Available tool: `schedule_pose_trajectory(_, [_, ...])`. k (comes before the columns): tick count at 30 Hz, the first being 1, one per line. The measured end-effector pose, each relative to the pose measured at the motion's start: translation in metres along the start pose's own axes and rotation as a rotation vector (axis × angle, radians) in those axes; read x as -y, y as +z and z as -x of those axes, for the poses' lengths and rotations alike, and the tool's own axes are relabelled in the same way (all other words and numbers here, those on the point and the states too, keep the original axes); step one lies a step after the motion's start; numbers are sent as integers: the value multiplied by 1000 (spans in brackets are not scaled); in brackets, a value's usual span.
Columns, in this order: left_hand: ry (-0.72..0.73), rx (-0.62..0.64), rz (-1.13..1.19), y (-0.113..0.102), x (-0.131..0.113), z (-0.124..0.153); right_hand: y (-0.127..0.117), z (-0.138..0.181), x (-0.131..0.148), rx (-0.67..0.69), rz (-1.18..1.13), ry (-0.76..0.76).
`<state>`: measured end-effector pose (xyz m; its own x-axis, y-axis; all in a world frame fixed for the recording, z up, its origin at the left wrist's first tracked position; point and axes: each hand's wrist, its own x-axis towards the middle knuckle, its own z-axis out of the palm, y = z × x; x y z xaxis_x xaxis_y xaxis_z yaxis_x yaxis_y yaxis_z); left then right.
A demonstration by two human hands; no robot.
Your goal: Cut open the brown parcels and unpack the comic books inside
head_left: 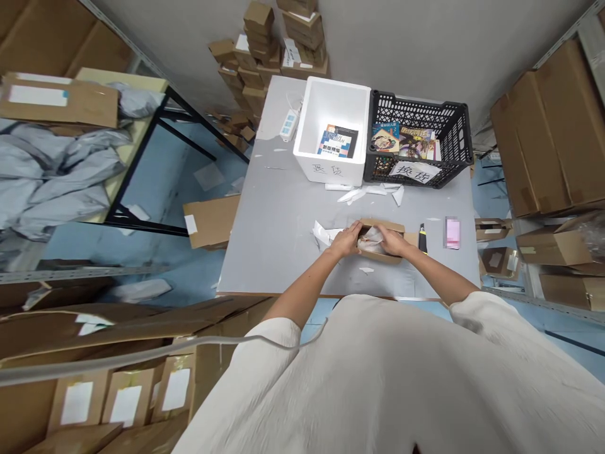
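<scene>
- Holding the left end of a small open carton [384, 257] with the left hand [347, 241], fingers half-curled over the end wall.
- Placing the carton right of centre in the frame, near the front edge of a grey table [274, 214].
- Reaching over the carton's right part with the right hand [392, 242], fingers bent and partly spread, dipping into the opening beside a pale wrapped item [371, 238]; being unable to tell pinching from merely touching.
- Seeing crumpled white paper [323, 234] lying just left of the left hand.
- Finding a black-and-yellow box cutter [422, 239] lying just right of the carton, then a pink rectangular object [452, 233], blurred out, farther right.
- Noting white paper scraps [366, 192] lying above the carton, below two containers at upper centre.
- Recording a white foam box [331, 171], books [338, 142] inside, standing beside a black plastic crate [456, 167], also containing books; reading handwritten characters on both fronts.
- Marking a power strip [289, 125] left of the foam box.
- Observing stacked cartons [259, 47] at top centre, grey bags [51, 170] piling at upper left.
</scene>
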<state>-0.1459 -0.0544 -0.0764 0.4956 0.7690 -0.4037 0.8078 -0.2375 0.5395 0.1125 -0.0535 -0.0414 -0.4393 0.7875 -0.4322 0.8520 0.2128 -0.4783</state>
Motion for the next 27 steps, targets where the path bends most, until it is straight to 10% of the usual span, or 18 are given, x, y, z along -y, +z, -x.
schedule_pose_trajectory(16, [-40, -2, 1, 3, -1, -5, -4, -17, 27, 226, 233, 93])
schedule_pose_trajectory(27, [-39, -1, -17, -1, -2, -3, -2, -12, 38, 144, 456, 19])
